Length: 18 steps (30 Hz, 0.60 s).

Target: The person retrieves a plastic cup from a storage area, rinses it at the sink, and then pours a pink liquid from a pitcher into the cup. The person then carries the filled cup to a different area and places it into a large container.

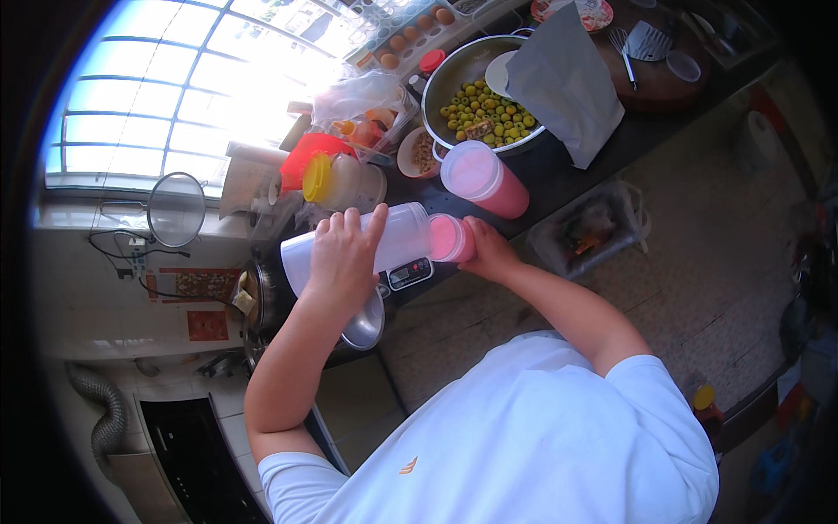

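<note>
My left hand (344,252) is wrapped over a tall translucent plastic container (399,232), which lies tilted nearly on its side. Its mouth points towards a small pink plastic jar (466,239), and the two rims meet or almost meet. The fingers of my right hand (491,252) grip that jar from its far end; its round mouth faces the container. Whether anything passes between them I cannot tell. Just behind stands a larger pink container (507,193) with a translucent rim. Below the joined rims sits a small digital kitchen scale (410,274), partly covered.
A steel pot (452,59) holds many yellow-green fruits, beside a grey bag (563,92). A yellow-lidded jar (353,180), a bowl of brown pieces (411,154) and a metal bowl (368,324) are close by. An open plastic bin (550,245) is beyond the counter edge.
</note>
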Motion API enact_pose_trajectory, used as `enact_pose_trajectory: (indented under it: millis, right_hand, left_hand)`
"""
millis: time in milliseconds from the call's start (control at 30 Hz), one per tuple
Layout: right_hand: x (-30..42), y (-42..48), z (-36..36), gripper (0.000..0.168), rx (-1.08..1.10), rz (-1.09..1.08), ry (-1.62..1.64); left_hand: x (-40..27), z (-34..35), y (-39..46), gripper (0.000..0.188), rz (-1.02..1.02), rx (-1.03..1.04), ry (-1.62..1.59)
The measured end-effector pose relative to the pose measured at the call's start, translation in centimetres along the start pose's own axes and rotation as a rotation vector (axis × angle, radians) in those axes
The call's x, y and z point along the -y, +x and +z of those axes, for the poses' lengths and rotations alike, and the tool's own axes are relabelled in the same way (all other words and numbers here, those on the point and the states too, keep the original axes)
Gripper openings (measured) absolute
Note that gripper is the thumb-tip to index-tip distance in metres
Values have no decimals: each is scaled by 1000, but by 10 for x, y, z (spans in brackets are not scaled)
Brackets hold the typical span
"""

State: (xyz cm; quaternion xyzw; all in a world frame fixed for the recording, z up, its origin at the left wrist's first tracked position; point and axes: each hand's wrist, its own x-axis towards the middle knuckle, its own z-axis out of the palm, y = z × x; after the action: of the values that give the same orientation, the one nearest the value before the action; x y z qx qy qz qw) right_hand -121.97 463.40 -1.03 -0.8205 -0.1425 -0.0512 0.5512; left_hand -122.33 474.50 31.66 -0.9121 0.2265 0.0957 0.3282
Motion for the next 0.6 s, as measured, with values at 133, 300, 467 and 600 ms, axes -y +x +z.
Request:
enact_pose_trajectory:
  millis: [133, 300, 467, 600]
  right_hand:
    - [2, 0, -3, 101, 22, 27, 25]
    - [1, 0, -2, 101, -1, 4, 23]
    - [3, 0, -2, 101, 14, 15, 15]
    - [2, 1, -4, 101, 21, 25, 6]
  left_hand:
    - [0, -6, 0, 97, -4, -9, 59]
    - [0, -20, -3, 95, -12, -26, 74]
    - [1, -28, -7, 94, -14, -55, 72]
    - [2, -29, -7, 94, -7, -79, 84]
